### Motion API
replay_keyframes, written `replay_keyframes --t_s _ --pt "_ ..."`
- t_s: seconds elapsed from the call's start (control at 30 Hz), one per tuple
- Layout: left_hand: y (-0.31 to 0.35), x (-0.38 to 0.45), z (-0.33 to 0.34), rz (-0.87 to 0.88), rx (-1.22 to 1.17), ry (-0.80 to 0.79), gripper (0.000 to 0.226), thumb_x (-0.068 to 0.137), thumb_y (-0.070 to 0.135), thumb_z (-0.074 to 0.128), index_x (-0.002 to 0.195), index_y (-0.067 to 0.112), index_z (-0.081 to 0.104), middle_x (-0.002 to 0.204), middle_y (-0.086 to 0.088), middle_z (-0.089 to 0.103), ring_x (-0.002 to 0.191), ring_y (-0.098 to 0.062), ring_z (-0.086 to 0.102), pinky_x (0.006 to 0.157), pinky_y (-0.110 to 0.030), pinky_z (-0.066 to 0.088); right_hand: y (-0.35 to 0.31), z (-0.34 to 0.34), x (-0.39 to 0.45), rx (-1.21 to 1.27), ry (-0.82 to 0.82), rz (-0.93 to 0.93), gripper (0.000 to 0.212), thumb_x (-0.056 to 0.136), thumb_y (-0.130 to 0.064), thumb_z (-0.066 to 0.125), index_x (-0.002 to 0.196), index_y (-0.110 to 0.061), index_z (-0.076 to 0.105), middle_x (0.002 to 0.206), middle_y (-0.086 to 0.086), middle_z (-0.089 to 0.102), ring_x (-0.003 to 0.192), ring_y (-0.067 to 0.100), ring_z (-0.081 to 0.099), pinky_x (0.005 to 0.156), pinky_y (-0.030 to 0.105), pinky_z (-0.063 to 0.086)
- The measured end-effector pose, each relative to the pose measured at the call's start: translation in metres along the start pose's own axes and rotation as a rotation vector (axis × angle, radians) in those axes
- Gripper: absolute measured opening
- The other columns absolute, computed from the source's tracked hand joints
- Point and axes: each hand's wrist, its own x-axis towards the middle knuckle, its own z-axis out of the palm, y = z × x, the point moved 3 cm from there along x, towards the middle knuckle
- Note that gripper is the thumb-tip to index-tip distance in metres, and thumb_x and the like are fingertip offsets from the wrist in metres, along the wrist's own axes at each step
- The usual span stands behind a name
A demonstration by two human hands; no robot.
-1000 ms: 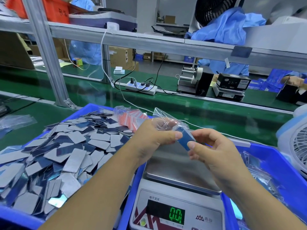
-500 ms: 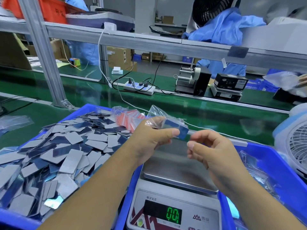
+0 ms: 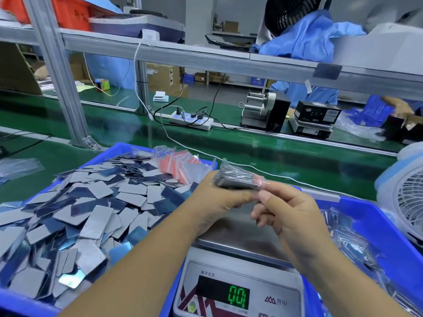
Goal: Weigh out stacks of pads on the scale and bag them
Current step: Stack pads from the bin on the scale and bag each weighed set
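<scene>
A stack of pads in a small clear bag (image 3: 238, 178) is held above the scale (image 3: 240, 239). My left hand (image 3: 219, 197) grips the bagged stack from the left and below. My right hand (image 3: 286, 209) pinches the bag's right end between thumb and forefinger. The steel pan is bare and the green display (image 3: 238, 296) reads 0.0. A big heap of loose grey and dark blue pads (image 3: 75, 216) fills the blue tray (image 3: 20, 304) on the left.
A pack of empty red-striped bags (image 3: 180, 165) lies at the back of the pad heap. The blue bin (image 3: 375, 223) on the right holds filled bags (image 3: 352, 245). A white fan (image 3: 407, 202) stands at far right. Behind runs a green conveyor with a power strip (image 3: 192, 120).
The stack has gone fully inside the bag and turned flat, edge toward me. Both hands have risen slightly and my right hand now pinches the bag's end.
</scene>
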Motion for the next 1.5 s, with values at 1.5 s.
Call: replay_keyframes --t_s 1.5 --pt "-0.001 0.003 -0.027 -0.187 0.110 0.038 0.022 0.089 0.002 0.071 0.073 0.017 0.072 0.081 -0.006 0.064 0.081 -0.018 0.066 0.076 -0.038 0.062 0.002 -0.027 0.010 -0.442 0.088 -0.218 0.032 0.081 -0.009 0.071 0.092 -0.038 0.061 0.077 -0.007 0.066 0.066 0.008 0.056 0.063 0.032 0.047"
